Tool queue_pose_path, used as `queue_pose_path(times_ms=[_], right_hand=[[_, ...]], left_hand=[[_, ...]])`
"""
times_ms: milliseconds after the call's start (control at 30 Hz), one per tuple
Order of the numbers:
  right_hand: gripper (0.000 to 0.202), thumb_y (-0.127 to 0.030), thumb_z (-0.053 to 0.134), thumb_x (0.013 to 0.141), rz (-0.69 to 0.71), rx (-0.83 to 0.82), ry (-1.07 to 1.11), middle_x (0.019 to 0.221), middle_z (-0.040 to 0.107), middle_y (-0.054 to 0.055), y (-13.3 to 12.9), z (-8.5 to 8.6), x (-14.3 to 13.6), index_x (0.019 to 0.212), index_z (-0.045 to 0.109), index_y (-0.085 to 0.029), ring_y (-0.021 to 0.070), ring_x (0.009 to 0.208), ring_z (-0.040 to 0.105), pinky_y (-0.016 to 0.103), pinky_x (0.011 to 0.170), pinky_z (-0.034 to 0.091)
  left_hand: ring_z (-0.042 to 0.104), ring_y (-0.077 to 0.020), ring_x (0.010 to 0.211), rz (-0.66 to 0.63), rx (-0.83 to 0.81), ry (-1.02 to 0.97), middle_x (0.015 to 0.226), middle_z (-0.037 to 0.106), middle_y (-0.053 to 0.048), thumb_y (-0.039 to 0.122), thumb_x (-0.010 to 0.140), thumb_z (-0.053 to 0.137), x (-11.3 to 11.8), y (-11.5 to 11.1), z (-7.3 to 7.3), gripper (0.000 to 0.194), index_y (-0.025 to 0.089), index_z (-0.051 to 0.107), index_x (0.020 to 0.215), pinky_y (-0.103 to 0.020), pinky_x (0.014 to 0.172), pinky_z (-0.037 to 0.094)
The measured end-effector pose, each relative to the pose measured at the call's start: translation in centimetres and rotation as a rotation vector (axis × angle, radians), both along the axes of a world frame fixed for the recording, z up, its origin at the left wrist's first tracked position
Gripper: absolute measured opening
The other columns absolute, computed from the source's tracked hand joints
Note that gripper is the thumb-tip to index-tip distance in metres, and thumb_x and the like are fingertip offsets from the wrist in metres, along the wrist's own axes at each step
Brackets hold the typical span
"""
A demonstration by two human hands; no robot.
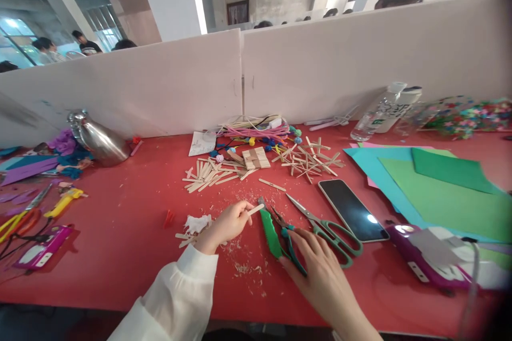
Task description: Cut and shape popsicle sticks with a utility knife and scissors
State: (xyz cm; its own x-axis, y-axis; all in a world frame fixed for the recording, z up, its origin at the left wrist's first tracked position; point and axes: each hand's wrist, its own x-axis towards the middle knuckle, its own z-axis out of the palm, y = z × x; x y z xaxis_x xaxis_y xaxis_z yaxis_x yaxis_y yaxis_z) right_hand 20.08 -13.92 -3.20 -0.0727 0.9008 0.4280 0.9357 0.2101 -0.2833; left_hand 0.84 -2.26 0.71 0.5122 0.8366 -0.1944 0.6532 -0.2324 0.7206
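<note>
My left hand (234, 219) pinches a short wooden stick (256, 209) that points to the right. On the red table, my right hand (314, 258) rests at the teal-handled pliers (294, 256), its fingers over the handles; how firmly they grip is hard to see. The green utility knife (271, 234) lies just left of the pliers, near the right thumb. Beyond that hand are scissors (332, 232) with grey-green handles. A loose stick (272, 185) lies farther back. Wood shavings (246, 269) are scattered between the hands.
A stick pile (206, 175), crossed-stick shapes (310, 160) and pink cords (256, 131) lie at the back. A phone (352, 210), coloured sheets (432, 181) and a purple power strip (416, 261) are right. A metal jug (100, 141) and yellow glue gun (64, 201) are left.
</note>
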Motion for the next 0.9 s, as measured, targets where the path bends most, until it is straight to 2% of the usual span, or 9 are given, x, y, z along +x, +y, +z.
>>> queue_pose_path(times_ms=[100, 200, 367, 433, 500, 600, 767, 833, 900], right_hand=[[0.04, -0.04, 0.057, 0.079, 0.03, -0.031, -0.002, 0.105, 0.064, 0.009, 0.4, 0.0, -1.6, 0.114, 0.055, -0.021, 0.0262, 0.093, 0.056, 0.039, 0.077, 0.047], [0.038, -0.033, 0.055, 0.081, -0.007, -0.074, 0.018, 0.103, 0.066, 0.011, 1.6, 0.0, -2.8, 0.116, 0.057, -0.018, 0.03, 0.09, 0.056, 0.043, 0.075, 0.046], [0.04, -0.032, 0.042, 0.085, -0.107, -0.148, 0.177, 0.088, 0.068, 0.015, 3.7, 0.5, -1.8, 0.115, 0.058, -0.011, 0.031, 0.085, 0.059, 0.046, 0.076, 0.045], [0.041, -0.03, 0.036, 0.086, -0.169, -0.173, 0.285, 0.087, 0.068, 0.014, 3.9, 1.1, -0.9, 0.116, 0.054, -0.009, 0.0276, 0.081, 0.062, 0.04, 0.069, 0.049], [0.039, -0.028, 0.028, 0.09, -0.194, -0.218, 0.394, 0.073, 0.066, 0.006, 3.6, 1.8, -0.3, 0.118, 0.051, -0.012, 0.0199, 0.066, 0.063, 0.03, 0.057, 0.05], [0.04, -0.036, 0.03, 0.092, -0.173, -0.286, 0.565, 0.073, 0.065, 0.002, 2.6, 2.8, 0.1, 0.121, 0.047, -0.016, 0.0147, 0.064, 0.063, 0.022, 0.051, 0.048], [0.042, -0.042, 0.043, 0.086, -0.182, -0.447, 0.858, 0.082, 0.068, 0.002, 0.3, 3.6, -0.3, 0.121, 0.055, -0.022, 0.0138, 0.068, 0.063, 0.022, 0.06, 0.05], [0.039, -0.042, 0.044, 0.085, -0.239, -0.464, 0.936, 0.088, 0.069, 0.002, -0.5, 3.9, -0.5, 0.116, 0.06, -0.024, 0.0146, 0.075, 0.064, 0.021, 0.064, 0.051], [0.039, -0.043, 0.046, 0.085, -0.264, -0.467, 0.965, 0.078, 0.069, 0.001, -1.3, 4.2, -0.4, 0.115, 0.061, -0.023, 0.0139, 0.068, 0.064, 0.02, 0.058, 0.05]], left_hand=[[0.043, -0.0078, 0.045, 0.024, -0.043, -0.045, 0.074, 0.06, 0.003, 0.03, 0.088, 0.031, -0.4, 0.2, -0.7, 0.022, 0.02, 0.049, 0.098, -0.018, 0.043, 0.034], [0.043, -0.0081, 0.046, 0.098, -0.055, -0.072, 0.071, 0.06, 0.003, 0.028, 0.088, 0.033, -1.1, 0.3, -0.9, 0.018, 0.019, 0.048, 0.093, -0.019, 0.045, 0.034], [0.045, -0.0064, 0.047, 0.122, -0.13, -0.151, 0.088, 0.06, -0.001, 0.023, 0.087, 0.035, -1.2, 0.4, -1.5, 0.022, 0.021, 0.044, 0.107, -0.018, 0.044, 0.036], [0.049, -0.0059, 0.048, 0.127, -0.248, -0.211, 0.095, 0.059, -0.003, 0.02, 0.086, 0.035, -0.9, 0.3, -1.7, 0.029, 0.021, 0.039, 0.115, -0.018, 0.044, 0.04], [0.053, -0.0059, 0.048, 0.141, -0.358, -0.239, 0.1, 0.057, -0.005, 0.019, 0.086, 0.034, -0.6, -0.1, -1.5, 0.031, 0.021, 0.036, 0.117, -0.02, 0.046, 0.044], [0.053, -0.006, 0.043, 0.096, -0.424, -0.188, 0.093, 0.061, -0.003, 0.022, 0.087, 0.033, -0.5, -0.7, -0.5, 0.031, 0.022, 0.034, 0.119, -0.019, 0.044, 0.042], [0.047, -0.0076, 0.041, -0.064, -0.395, 0.002, 0.071, 0.063, 0.002, 0.027, 0.087, 0.035, -0.9, -1.0, 1.4, 0.033, 0.022, 0.039, 0.119, -0.018, 0.041, 0.034], [0.049, -0.0096, 0.046, -0.103, -0.271, 0.099, 0.064, 0.061, 0.003, 0.029, 0.086, 0.039, -0.9, -0.7, 1.6, 0.028, 0.021, 0.047, 0.112, -0.019, 0.045, 0.035], [0.053, -0.0116, 0.053, -0.138, -0.095, 0.163, 0.064, 0.06, 0.003, 0.03, 0.085, 0.044, -0.9, -0.4, 1.5, 0.024, 0.021, 0.053, 0.106, -0.022, 0.053, 0.039]])
